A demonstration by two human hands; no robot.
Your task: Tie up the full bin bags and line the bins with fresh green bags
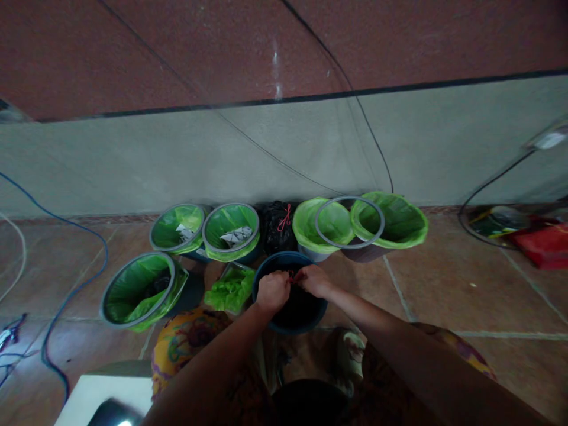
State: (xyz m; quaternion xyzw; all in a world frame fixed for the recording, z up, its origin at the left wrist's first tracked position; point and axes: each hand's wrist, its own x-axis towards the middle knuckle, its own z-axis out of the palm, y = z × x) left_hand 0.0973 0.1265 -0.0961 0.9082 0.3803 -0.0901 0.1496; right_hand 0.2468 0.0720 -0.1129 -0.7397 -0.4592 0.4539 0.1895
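Note:
Over a dark blue trash bin (290, 255) in front of me, my left hand (274, 291) and my right hand (313, 280) meet with fingers pinched. Between them shows a bit of red string (292, 278), which both hands hold. The inside of the bin is very dark, so what lies in it is hard to make out. Just behind stands a full black garbage bag (277, 228), tied with a red string bow. Loose green plastic bags (231, 290) lie in a clear container to the left of the bin.
Left are several bins lined with green bags, including a front bin (106, 316). Two green-lined bins stand right, with a loose grey ring (317, 228) across them. A blue cable (75, 290) runs along the left floor. A red object (544, 244) lies far right.

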